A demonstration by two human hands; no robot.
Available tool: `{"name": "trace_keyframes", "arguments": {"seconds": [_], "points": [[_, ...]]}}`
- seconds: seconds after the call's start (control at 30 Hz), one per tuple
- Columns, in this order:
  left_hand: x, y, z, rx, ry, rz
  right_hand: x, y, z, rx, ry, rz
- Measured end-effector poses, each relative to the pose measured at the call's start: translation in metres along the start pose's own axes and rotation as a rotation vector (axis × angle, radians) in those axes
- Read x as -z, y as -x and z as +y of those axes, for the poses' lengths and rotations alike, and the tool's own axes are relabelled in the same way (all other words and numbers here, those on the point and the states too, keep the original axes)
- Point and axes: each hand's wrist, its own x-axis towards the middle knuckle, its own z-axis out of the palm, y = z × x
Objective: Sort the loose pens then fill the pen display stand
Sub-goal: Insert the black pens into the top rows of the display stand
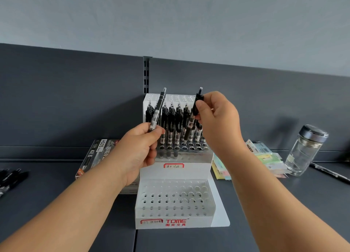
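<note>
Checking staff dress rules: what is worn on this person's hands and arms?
No sleeves, gloves, watch or bracelet show: both forearms are bare to the frame edge. The left hand wears nothing; a small glint on a finger of the right hand may be a ring, too small to tell.

My left hand hides the lower end of its pen and, with the forearm, half the pen box; loose pens run off the left edge, a stray pen off the right; handwritten stand label too small to read.
</note>
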Motion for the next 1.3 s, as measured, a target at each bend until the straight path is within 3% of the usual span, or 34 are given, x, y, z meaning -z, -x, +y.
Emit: {"name": "trace_keyframes", "arguments": {"seconds": [0.37, 0.63, 0.73, 0.87, 0.97, 1.17, 1.3], "points": [[0.003, -0.002, 0.002, 0.042, 0.102, 0.007, -0.022, 0.007, 0.031, -0.076, 0.21, -0.106], [-0.001, 0.003, 0.0, -0.104, -0.088, -0.083, -0.012, 0.003, 0.019, -0.092, 0.288, -0.115], [-0.004, 0.004, 0.001, -0.105, -0.092, -0.107, -0.006, 0.01, 0.004, -0.064, 0.085, -0.074], [-0.012, 0.006, 0.003, -0.1, -0.072, -0.158, -0.001, 0.014, -0.012, -0.145, -0.286, -0.285], [-0.017, 0.009, 0.004, -0.087, -0.052, -0.225, 0.005, 0.012, -0.014, -0.182, -0.445, -0.346], [-0.022, 0.011, 0.003, -0.061, -0.084, -0.292, 0.016, 0.007, -0.005, -0.195, -0.495, -0.395], [-0.02, 0.005, -0.005, -0.248, -0.411, -0.119, 0.023, 0.001, -0.001, -0.139, -0.381, -0.247]]}}
